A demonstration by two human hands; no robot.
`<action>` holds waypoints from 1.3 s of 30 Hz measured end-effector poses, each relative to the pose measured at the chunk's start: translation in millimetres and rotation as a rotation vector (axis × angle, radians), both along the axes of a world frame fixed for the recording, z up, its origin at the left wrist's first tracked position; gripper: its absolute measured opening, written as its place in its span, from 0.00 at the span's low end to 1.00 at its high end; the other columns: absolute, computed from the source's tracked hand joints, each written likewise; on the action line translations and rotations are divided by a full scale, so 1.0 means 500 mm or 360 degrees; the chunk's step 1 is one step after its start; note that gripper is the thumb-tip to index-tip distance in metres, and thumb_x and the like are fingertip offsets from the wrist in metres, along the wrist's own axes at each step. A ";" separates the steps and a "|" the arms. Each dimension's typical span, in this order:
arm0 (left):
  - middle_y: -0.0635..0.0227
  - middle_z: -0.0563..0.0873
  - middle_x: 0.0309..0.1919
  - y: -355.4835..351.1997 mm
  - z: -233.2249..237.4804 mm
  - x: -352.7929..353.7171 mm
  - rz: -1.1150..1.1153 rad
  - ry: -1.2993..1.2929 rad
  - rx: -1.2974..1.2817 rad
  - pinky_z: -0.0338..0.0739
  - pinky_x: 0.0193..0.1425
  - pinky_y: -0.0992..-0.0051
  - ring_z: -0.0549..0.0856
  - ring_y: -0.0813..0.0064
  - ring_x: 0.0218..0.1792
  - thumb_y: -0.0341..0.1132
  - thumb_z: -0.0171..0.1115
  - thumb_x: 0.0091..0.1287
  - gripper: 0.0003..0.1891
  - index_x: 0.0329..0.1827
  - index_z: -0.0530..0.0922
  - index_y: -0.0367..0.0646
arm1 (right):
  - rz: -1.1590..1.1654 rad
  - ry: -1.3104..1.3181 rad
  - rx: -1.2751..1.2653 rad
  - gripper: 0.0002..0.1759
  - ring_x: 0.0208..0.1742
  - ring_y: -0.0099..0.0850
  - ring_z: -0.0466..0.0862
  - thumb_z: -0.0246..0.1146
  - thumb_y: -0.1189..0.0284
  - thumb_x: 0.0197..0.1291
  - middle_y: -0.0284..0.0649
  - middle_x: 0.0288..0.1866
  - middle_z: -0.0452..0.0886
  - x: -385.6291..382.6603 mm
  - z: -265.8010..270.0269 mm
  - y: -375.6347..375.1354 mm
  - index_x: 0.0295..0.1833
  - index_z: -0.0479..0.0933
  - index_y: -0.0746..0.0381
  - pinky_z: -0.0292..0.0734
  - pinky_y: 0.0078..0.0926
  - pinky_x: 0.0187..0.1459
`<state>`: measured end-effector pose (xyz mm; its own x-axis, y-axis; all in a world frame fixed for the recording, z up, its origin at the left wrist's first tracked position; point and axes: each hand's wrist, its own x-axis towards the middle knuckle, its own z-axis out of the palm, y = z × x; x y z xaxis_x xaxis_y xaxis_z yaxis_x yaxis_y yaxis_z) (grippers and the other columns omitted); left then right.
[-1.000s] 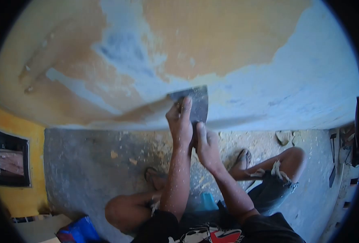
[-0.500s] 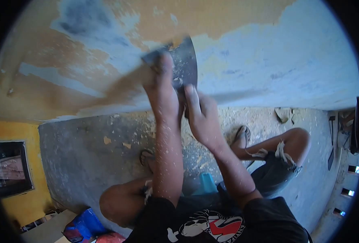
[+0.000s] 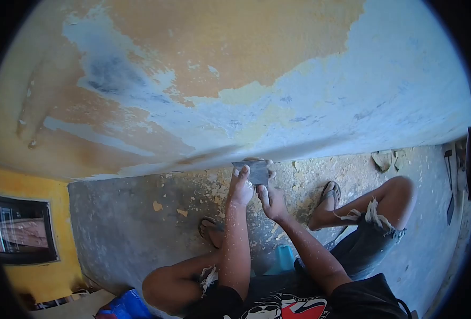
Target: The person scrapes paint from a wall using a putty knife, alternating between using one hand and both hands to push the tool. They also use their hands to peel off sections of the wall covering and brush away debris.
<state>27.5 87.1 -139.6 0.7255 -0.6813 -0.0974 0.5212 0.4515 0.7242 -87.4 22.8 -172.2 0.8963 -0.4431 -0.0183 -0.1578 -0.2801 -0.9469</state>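
Note:
A flat grey scraper blade (image 3: 255, 172) is held between both hands, low beside the foot of the wall. My left hand (image 3: 241, 186) grips its left side, with the thumb lying on the blade. My right hand (image 3: 272, 201) closes on the lower right part, its thumb pointing up and its fingertips at the blade's right edge. Pale flecks cover both forearms. Behind the hands, the wall (image 3: 310, 101) shows patches of peeling tan paint and bare bluish-white surface. The blade's handle cannot be made out.
Paint flakes litter the grey floor (image 3: 129, 212) around two sandaled feet. A teal stool (image 3: 284, 258) stands between the legs. At the left is a dark-framed panel (image 3: 20, 228) on a yellow wall. A blue bag (image 3: 124, 305) lies at the lower left.
Both hands have moved down and away from the wall with the scraper, closer to the body. The view has shifted, showing more of the wall above.

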 end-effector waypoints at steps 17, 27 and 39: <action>0.55 0.85 0.46 0.003 -0.093 0.012 0.0167 0.0229 0.0083 0.81 0.35 0.68 0.86 0.63 0.33 0.52 0.62 0.72 0.25 0.58 0.74 0.39 | -0.0251 0.0263 -0.0046 0.24 0.31 0.59 0.83 0.55 0.59 0.74 0.62 0.26 0.79 0.056 -0.024 0.022 0.40 0.80 0.71 0.75 0.46 0.34; 0.54 0.87 0.38 -0.045 -0.088 0.012 0.0361 0.0347 -0.0164 0.82 0.31 0.70 0.85 0.67 0.28 0.48 0.65 0.70 0.22 0.49 0.79 0.34 | -0.0372 0.0349 -0.0264 0.26 0.26 0.57 0.82 0.57 0.58 0.73 0.63 0.22 0.77 0.068 -0.008 -0.003 0.34 0.80 0.72 0.73 0.45 0.30; 0.55 0.87 0.33 -0.041 -0.080 0.019 0.0389 0.0346 -0.0102 0.82 0.29 0.70 0.85 0.68 0.25 0.47 0.66 0.70 0.20 0.45 0.81 0.35 | -0.0430 0.0391 -0.0201 0.28 0.25 0.54 0.83 0.57 0.56 0.73 0.61 0.22 0.78 0.080 -0.012 0.013 0.34 0.81 0.72 0.74 0.43 0.30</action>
